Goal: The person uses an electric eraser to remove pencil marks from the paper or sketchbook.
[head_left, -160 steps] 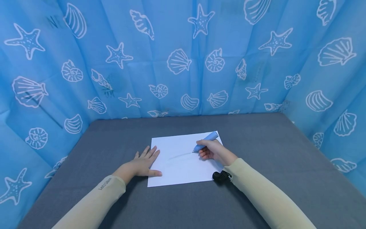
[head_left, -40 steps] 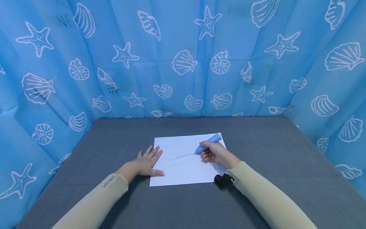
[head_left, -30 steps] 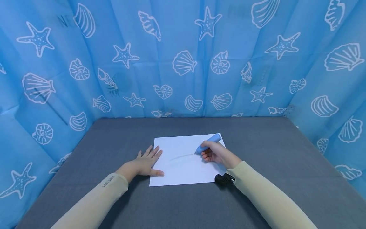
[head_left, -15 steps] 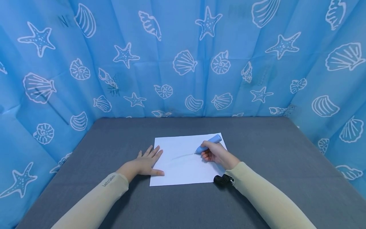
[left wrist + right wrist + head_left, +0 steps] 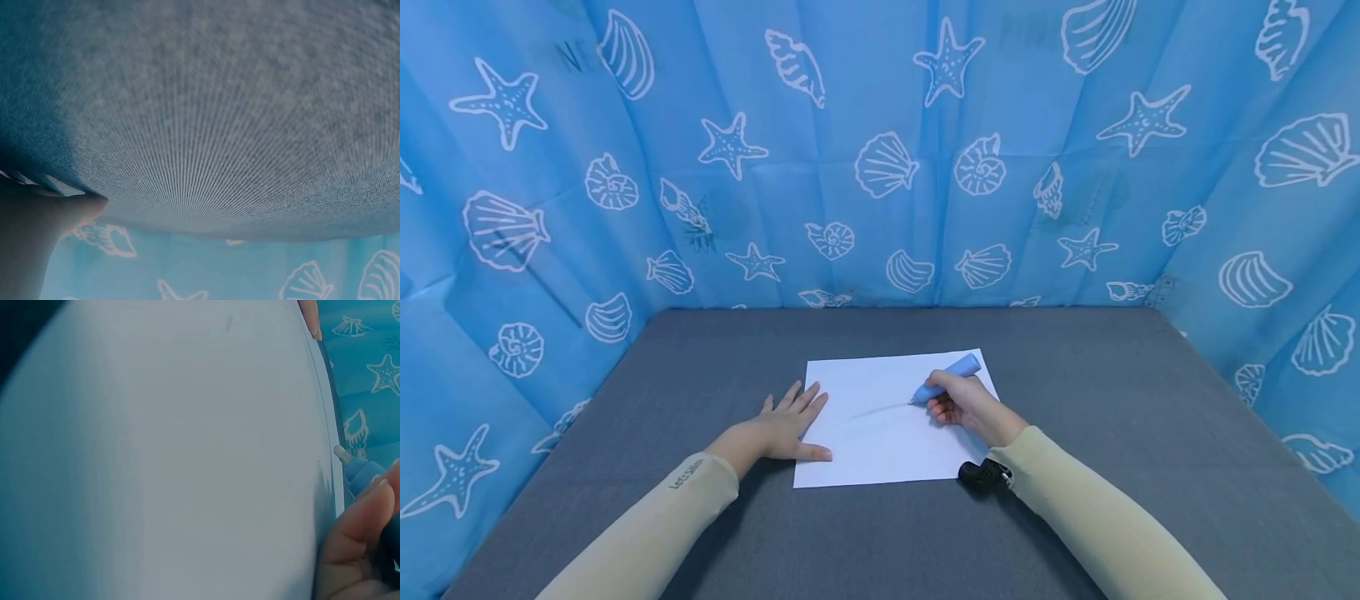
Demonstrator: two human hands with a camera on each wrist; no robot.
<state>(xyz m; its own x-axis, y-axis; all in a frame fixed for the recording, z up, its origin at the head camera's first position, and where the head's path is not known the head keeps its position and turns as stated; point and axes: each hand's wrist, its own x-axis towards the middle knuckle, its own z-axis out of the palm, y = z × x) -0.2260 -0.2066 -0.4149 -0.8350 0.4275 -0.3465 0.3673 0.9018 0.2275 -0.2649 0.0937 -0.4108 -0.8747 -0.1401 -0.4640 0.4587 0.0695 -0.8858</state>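
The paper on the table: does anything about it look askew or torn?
Slightly askew: the paper lies a little turned, its far edge not parallel to the far edge of the table. No tear is visible.

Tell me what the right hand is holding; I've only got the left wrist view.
Observer: The head view shows the right hand gripping a thick blue pen over a white sheet of paper.
Operator: Report where the tip is.
Observer: Its tip is at the right end of a faint grey streak on the sheet; I can't tell whether that streak is ink or shadow.
Operator: Now place the left hand on the sheet for me.
Observer: The left hand lies across the sheet's left edge, fingers spread, well away from the pen.
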